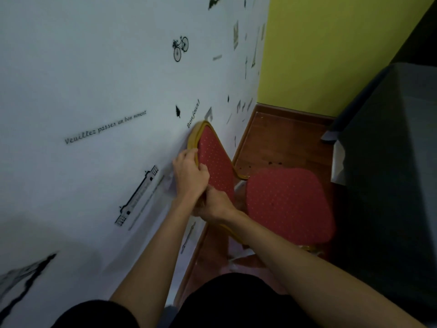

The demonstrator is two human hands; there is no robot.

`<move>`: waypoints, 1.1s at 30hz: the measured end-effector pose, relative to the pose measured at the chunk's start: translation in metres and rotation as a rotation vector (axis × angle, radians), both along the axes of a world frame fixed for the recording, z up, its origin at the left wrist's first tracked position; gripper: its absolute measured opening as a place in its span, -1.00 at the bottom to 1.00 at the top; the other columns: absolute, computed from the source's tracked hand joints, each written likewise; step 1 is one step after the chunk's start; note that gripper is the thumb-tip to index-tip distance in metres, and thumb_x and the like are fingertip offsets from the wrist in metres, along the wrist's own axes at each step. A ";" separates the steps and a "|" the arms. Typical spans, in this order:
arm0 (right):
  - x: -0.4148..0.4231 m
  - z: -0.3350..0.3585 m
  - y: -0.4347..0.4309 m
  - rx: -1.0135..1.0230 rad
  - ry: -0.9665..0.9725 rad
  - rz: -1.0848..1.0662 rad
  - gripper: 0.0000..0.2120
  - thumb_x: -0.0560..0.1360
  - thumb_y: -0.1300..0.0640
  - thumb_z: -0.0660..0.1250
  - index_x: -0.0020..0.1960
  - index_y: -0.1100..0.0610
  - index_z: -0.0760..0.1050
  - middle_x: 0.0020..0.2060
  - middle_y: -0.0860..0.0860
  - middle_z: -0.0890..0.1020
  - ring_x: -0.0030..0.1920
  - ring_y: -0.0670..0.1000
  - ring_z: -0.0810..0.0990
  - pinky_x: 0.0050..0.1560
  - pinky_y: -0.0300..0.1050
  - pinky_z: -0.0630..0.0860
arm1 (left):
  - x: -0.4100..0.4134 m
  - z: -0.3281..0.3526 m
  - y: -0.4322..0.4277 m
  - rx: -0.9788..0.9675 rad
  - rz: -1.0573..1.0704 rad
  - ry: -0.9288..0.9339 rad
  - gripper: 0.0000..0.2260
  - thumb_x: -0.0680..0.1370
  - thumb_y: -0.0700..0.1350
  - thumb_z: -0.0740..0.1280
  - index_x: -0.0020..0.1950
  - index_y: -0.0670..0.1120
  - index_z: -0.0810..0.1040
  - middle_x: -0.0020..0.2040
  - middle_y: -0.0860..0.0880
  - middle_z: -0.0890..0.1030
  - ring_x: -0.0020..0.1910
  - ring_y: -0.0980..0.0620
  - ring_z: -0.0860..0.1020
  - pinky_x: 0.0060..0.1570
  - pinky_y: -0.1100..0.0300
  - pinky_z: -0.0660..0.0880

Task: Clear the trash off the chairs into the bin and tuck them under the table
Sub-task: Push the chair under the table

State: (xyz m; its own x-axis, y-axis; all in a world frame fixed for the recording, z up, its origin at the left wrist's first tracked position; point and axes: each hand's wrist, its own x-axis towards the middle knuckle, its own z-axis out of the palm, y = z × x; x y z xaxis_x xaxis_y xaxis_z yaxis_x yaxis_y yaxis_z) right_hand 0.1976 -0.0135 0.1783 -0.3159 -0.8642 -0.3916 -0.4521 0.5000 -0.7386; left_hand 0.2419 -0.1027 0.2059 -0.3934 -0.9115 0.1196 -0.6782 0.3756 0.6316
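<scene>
A chair with red dotted upholstery and a gold frame stands between the wall and the table. Its backrest (216, 159) rests close to the wall and its seat (288, 204) faces the table. No trash shows on the seat. My left hand (190, 175) is closed over the top edge of the backrest. My right hand (215, 205) grips the backrest's edge just below the left hand. The table (390, 162), draped in a dark cloth, stands to the right, its near edge beside the seat. No bin is in view.
A white wall (94, 91) with black decals runs along the left, very close to the chair. A yellow-green wall (331, 55) closes the far end. Red-brown wooden floor (272, 138) shows beyond the chair. Something pale lies on the floor under the chair (241, 259).
</scene>
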 end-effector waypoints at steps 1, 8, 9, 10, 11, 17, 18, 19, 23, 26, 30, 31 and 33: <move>0.001 -0.001 0.000 0.015 0.006 -0.014 -0.37 0.40 0.02 0.55 0.38 0.13 0.41 0.23 0.09 0.60 0.20 0.16 0.61 0.17 0.08 0.58 | 0.003 0.002 -0.008 0.051 0.000 -0.026 -0.65 0.47 -0.22 0.32 0.26 -0.11 0.54 0.14 -0.17 0.57 0.15 -0.15 0.49 0.21 -0.01 0.45; 0.013 -0.007 -0.005 0.065 0.111 -0.062 -0.24 0.48 -0.03 0.47 0.51 0.25 0.20 0.41 0.19 0.43 0.33 0.27 0.51 0.26 0.19 0.51 | 0.010 0.004 -0.037 0.515 -0.062 0.054 -0.61 0.42 -0.21 0.43 0.21 -0.01 0.48 0.05 -0.07 0.65 -0.05 -0.02 0.62 -0.07 0.10 0.57; 0.013 -0.007 -0.006 0.073 0.127 -0.064 -0.25 0.50 -0.03 0.44 0.52 0.25 0.18 0.42 0.19 0.42 0.33 0.28 0.50 0.27 0.20 0.50 | 0.008 0.002 -0.038 0.540 -0.059 0.054 -0.57 0.40 -0.23 0.44 0.22 0.00 0.46 0.05 -0.08 0.64 -0.02 -0.04 0.62 0.00 0.04 0.59; 0.013 -0.007 -0.006 0.077 0.136 -0.069 -0.25 0.52 -0.03 0.42 0.52 0.25 0.16 0.42 0.20 0.42 0.33 0.29 0.50 0.28 0.21 0.49 | 0.006 0.001 -0.039 0.564 -0.055 0.057 -0.53 0.38 -0.24 0.45 0.23 0.02 0.44 0.05 -0.08 0.64 0.00 -0.06 0.62 0.05 -0.02 0.59; 0.012 -0.007 -0.007 0.077 0.141 -0.077 -0.25 0.52 -0.03 0.42 0.53 0.25 0.15 0.41 0.20 0.42 0.33 0.30 0.50 0.29 0.22 0.48 | 0.003 0.001 -0.041 0.587 -0.051 0.060 -0.51 0.37 -0.25 0.45 0.24 0.03 0.44 0.05 -0.08 0.63 0.01 -0.08 0.62 0.08 -0.08 0.59; 0.009 -0.008 0.014 -0.014 0.196 -0.193 -0.32 0.48 0.01 0.40 0.49 0.22 0.24 0.32 0.16 0.51 0.24 0.27 0.57 0.23 0.16 0.53 | -0.022 0.011 -0.046 0.747 -0.085 0.025 -0.57 0.30 -0.28 0.48 0.13 -0.04 0.53 -0.03 -0.09 0.68 -0.09 -0.07 0.65 -0.34 0.10 0.59; 0.008 -0.008 0.020 -0.013 0.200 -0.218 -0.31 0.48 0.02 0.39 0.50 0.21 0.23 0.34 0.16 0.51 0.23 0.26 0.58 0.23 0.16 0.53 | -0.026 0.011 -0.042 0.778 -0.102 0.033 -0.58 0.31 -0.29 0.48 0.11 -0.02 0.53 -0.04 -0.07 0.68 -0.13 -0.05 0.65 -0.44 0.16 0.57; 0.005 -0.008 0.026 -0.009 0.207 -0.245 -0.31 0.47 0.03 0.39 0.51 0.20 0.22 0.34 0.16 0.51 0.23 0.26 0.59 0.24 0.16 0.53 | -0.032 0.011 -0.038 0.803 -0.119 0.044 -0.59 0.32 -0.29 0.48 0.09 0.00 0.53 -0.06 -0.06 0.68 -0.16 -0.02 0.65 -0.52 0.21 0.55; -0.018 -0.009 0.046 0.009 0.227 -0.360 -0.33 0.46 0.06 0.38 0.49 0.18 0.24 0.33 0.16 0.54 0.22 0.28 0.59 0.23 0.16 0.54 | -0.059 0.002 -0.019 0.907 -0.209 0.083 -0.63 0.32 -0.33 0.48 0.03 0.00 0.56 -0.08 -0.08 0.71 -0.20 0.00 0.69 -0.44 0.14 0.61; -0.040 -0.008 0.062 0.030 0.238 -0.434 -0.31 0.46 0.03 0.37 0.51 0.17 0.23 0.33 0.16 0.54 0.25 0.29 0.58 0.24 0.17 0.53 | -0.088 -0.002 -0.006 0.951 -0.277 0.078 -0.60 0.33 -0.34 0.47 0.09 -0.03 0.55 -0.03 -0.11 0.71 -0.08 -0.09 0.69 -0.15 -0.08 0.67; -0.075 -0.009 0.076 0.063 0.262 -0.514 -0.50 0.51 0.03 0.36 0.38 0.17 0.34 0.21 0.18 0.62 0.19 0.28 0.61 0.21 0.19 0.55 | -0.130 -0.008 0.009 0.970 -0.313 0.080 -0.62 0.33 -0.37 0.46 -0.02 0.03 0.51 0.01 -0.12 0.69 -0.01 -0.15 0.67 0.04 -0.21 0.61; -0.085 -0.010 0.079 0.084 0.270 -0.524 -0.54 0.52 0.03 0.35 0.35 0.18 0.37 0.17 0.20 0.64 0.17 0.29 0.62 0.18 0.18 0.56 | -0.142 -0.010 0.014 0.969 -0.323 0.070 -0.62 0.32 -0.36 0.46 -0.02 0.03 0.51 -0.01 -0.11 0.70 -0.02 -0.14 0.68 0.05 -0.21 0.61; -0.098 -0.009 0.083 0.120 0.283 -0.525 -0.56 0.52 0.06 0.35 0.33 0.21 0.37 0.13 0.23 0.65 0.14 0.32 0.63 0.14 0.16 0.58 | -0.158 -0.014 0.018 0.951 -0.339 0.050 -0.63 0.30 -0.35 0.46 -0.03 0.03 0.54 -0.08 -0.07 0.71 -0.10 -0.10 0.69 0.03 -0.20 0.62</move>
State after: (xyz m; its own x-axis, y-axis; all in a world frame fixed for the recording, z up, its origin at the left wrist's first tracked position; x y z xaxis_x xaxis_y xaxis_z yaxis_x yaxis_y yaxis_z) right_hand 0.0994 0.0693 0.1692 -0.7941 -0.5197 -0.3151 -0.2932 0.7818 -0.5503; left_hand 0.0836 -0.0845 0.1915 -0.6638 -0.4782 -0.5751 -0.5937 -0.1309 0.7940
